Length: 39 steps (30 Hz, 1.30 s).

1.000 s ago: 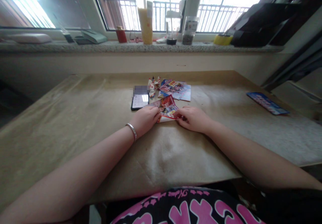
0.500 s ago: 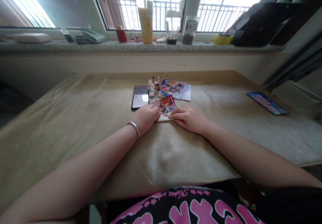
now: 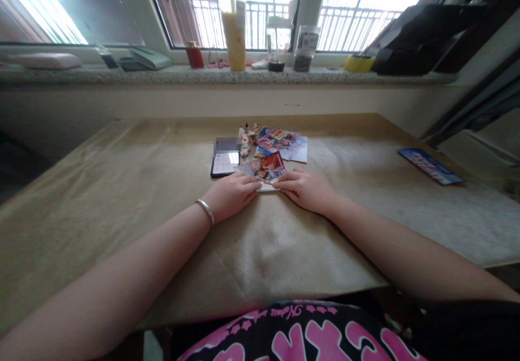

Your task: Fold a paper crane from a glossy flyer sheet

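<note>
On the tan-covered table, the left hand and right hand grasp opposite ends of the near edge of a printed leaflet, beside the smartphone. The leaflet's white strip shows narrower than a second ago; the fold seems flatter.

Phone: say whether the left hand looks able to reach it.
Likely yes: the phone lies just beyond the left hand with nothing apparent between, though that hand touches the printed paper.
</note>
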Each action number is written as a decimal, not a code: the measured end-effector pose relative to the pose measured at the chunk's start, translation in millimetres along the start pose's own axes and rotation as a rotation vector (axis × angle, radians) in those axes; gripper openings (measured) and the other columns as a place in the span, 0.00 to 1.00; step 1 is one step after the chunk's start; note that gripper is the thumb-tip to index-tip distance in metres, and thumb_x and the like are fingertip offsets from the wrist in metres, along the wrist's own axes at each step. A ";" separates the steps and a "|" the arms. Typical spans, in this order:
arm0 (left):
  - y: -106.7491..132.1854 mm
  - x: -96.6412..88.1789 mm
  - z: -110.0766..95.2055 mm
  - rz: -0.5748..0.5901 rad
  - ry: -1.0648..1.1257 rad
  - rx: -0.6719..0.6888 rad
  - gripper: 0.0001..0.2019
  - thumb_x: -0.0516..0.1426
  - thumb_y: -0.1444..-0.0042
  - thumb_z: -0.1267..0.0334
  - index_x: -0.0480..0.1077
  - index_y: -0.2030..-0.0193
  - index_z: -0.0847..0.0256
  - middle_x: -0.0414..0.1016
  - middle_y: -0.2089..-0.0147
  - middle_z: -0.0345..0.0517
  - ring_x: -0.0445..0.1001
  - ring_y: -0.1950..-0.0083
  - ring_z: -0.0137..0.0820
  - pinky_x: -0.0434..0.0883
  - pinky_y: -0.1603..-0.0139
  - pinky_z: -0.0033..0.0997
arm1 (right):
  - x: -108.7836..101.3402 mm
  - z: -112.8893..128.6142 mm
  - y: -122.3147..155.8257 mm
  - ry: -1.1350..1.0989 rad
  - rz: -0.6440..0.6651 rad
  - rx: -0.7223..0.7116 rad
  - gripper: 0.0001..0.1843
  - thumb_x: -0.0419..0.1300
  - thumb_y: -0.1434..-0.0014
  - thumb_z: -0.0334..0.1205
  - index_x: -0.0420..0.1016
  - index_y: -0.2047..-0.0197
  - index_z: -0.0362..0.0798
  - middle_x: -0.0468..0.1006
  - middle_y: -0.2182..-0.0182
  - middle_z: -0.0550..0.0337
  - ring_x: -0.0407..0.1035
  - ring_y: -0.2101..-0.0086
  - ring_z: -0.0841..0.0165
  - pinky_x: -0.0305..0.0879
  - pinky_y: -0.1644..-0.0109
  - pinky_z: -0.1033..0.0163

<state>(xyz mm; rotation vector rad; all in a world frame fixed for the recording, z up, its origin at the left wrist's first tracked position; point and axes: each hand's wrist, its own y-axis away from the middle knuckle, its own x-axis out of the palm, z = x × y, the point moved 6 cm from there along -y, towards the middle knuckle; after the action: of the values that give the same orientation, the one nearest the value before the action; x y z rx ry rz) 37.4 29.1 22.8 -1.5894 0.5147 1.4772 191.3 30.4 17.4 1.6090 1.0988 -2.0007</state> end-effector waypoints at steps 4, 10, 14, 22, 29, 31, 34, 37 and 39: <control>-0.7 1.8 -1.0 0.015 -0.032 0.000 0.12 0.50 0.38 0.65 0.73 0.53 0.61 0.76 0.54 0.48 0.73 0.56 0.34 0.72 0.54 0.35 | 1.9 -1.9 0.4 -0.009 0.003 0.004 0.16 0.51 0.37 0.38 0.76 0.50 0.55 0.77 0.58 0.56 0.68 0.59 0.65 0.64 0.58 0.62; -3.2 -0.4 -4.7 0.028 -0.057 -0.063 0.12 0.51 0.39 0.65 0.73 0.55 0.63 0.77 0.57 0.50 0.74 0.58 0.35 0.72 0.57 0.35 | 0.3 0.9 1.6 0.018 -0.036 -0.033 0.16 0.51 0.37 0.38 0.74 0.50 0.54 0.75 0.57 0.56 0.69 0.61 0.67 0.63 0.61 0.64; -4.4 -0.5 -6.9 0.048 -0.080 -0.083 0.12 0.50 0.38 0.65 0.73 0.54 0.63 0.77 0.57 0.50 0.73 0.57 0.36 0.72 0.57 0.36 | -0.3 3.2 1.3 0.054 -0.015 -0.038 0.15 0.51 0.37 0.38 0.76 0.52 0.53 0.77 0.58 0.57 0.70 0.60 0.67 0.63 0.61 0.64; -5.3 0.3 -5.8 0.036 -0.090 -0.118 0.13 0.50 0.39 0.65 0.73 0.53 0.65 0.76 0.56 0.53 0.73 0.57 0.37 0.72 0.57 0.36 | 0.5 0.6 -0.9 0.045 0.002 -0.006 0.16 0.50 0.36 0.39 0.77 0.52 0.53 0.79 0.56 0.59 0.70 0.59 0.66 0.64 0.59 0.62; -5.3 3.1 -5.1 0.057 -0.162 -0.132 0.14 0.48 0.38 0.64 0.72 0.53 0.64 0.75 0.57 0.52 0.71 0.59 0.37 0.71 0.60 0.36 | 1.2 1.3 -2.0 0.069 0.013 0.024 0.16 0.51 0.37 0.39 0.77 0.52 0.54 0.78 0.58 0.57 0.69 0.61 0.66 0.62 0.62 0.63; -5.3 3.6 -5.0 0.061 -0.184 -0.137 0.14 0.48 0.38 0.64 0.72 0.53 0.63 0.74 0.56 0.51 0.71 0.59 0.37 0.71 0.61 0.35 | 1.7 0.9 -1.6 0.080 0.014 0.033 0.16 0.51 0.37 0.40 0.77 0.52 0.56 0.77 0.59 0.57 0.69 0.61 0.67 0.61 0.63 0.64; -5.5 3.4 -5.1 0.062 -0.203 -0.140 0.14 0.48 0.38 0.64 0.72 0.53 0.63 0.74 0.57 0.51 0.71 0.60 0.36 0.70 0.62 0.33 | 2.0 0.2 -0.9 0.085 0.012 0.041 0.16 0.51 0.37 0.40 0.77 0.52 0.56 0.77 0.61 0.57 0.68 0.61 0.67 0.60 0.64 0.64; -5.8 2.7 -5.7 0.062 -0.213 -0.136 0.14 0.49 0.38 0.64 0.71 0.51 0.63 0.73 0.58 0.51 0.71 0.60 0.35 0.69 0.63 0.32 | 2.1 0.4 -0.7 0.093 0.015 0.040 0.16 0.51 0.36 0.41 0.77 0.52 0.55 0.77 0.61 0.57 0.68 0.62 0.67 0.59 0.64 0.64; -6.2 2.2 -6.2 0.062 -0.219 -0.134 0.14 0.48 0.38 0.64 0.71 0.51 0.63 0.73 0.58 0.52 0.70 0.61 0.36 0.69 0.63 0.33 | 1.8 1.2 -0.8 0.115 0.024 0.041 0.16 0.50 0.36 0.41 0.77 0.53 0.55 0.77 0.62 0.56 0.68 0.62 0.67 0.59 0.65 0.64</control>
<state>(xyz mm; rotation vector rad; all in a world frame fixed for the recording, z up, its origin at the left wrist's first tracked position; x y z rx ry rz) 46.3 28.0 22.2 -1.4998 0.3483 1.7398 189.4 30.3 16.1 1.7687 1.0801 -1.9491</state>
